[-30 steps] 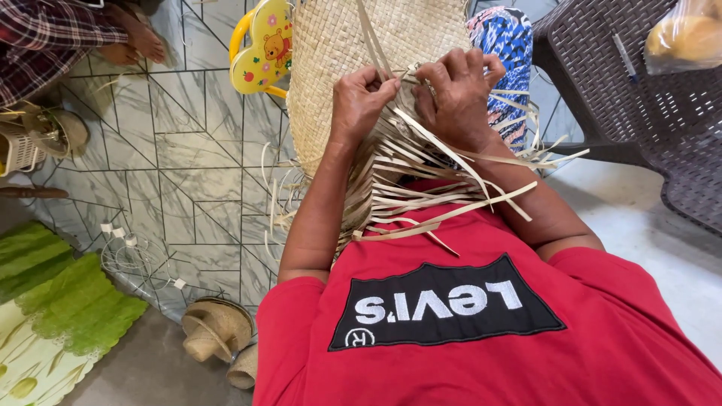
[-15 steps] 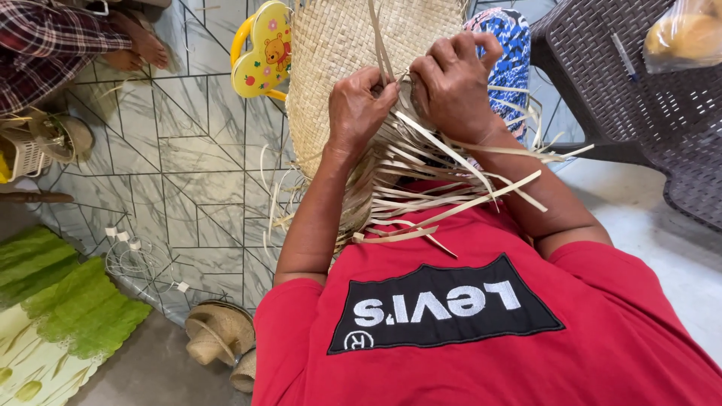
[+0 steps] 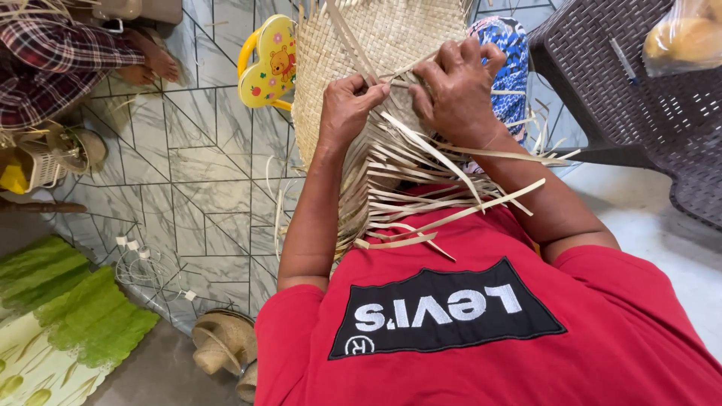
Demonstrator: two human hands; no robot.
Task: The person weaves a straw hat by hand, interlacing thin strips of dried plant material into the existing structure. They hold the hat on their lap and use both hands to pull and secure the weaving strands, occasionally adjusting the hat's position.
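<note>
A yellow heart-shaped child's stool (image 3: 269, 64) stands at upper centre on the grey patterned tile floor (image 3: 203, 173). A dark wicker chair (image 3: 639, 98) fills the upper right, with a clear bag (image 3: 688, 34) on it. Another person's plaid sleeve (image 3: 53, 64) shows upper left. A green mat (image 3: 68, 316) lies lower left, a small woven hat (image 3: 222, 342) beside it.

One printed patch and one plastic bag show.

A black, slanted, four-sided label patch (image 3: 444, 310) with white lettering sits across the chest of the red shirt (image 3: 602, 353), seen upside down. A clear plastic bag (image 3: 683, 34) holding something pale orange rests on the dark woven chair (image 3: 602, 90) at its far right corner, partly cut off.
</note>
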